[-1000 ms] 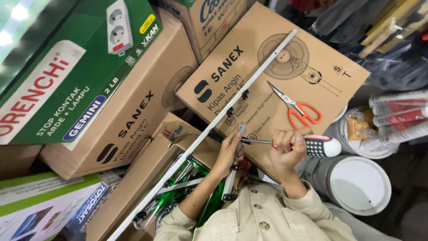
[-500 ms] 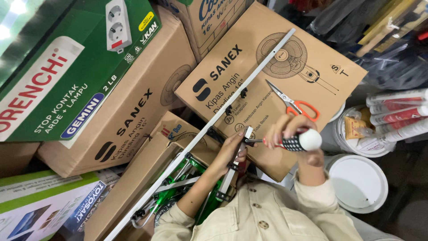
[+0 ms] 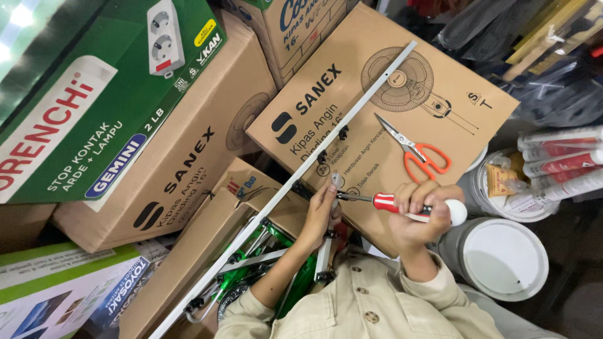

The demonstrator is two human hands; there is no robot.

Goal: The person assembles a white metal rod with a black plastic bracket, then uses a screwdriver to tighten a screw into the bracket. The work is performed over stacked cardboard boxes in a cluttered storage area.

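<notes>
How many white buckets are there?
2. One white bucket with a plain lid stands beside the right hand gripping the screwdriver; the other bucket, beside the fan box, has packets piled on its lid. More may be hidden out of view.

A beige button-up jacket [image 3: 377, 307] is worn, seen at the lower centre of the frame, with round matching buttons down the front. Cuffed sleeves are pushed back, so both forearms are left bare.
</notes>
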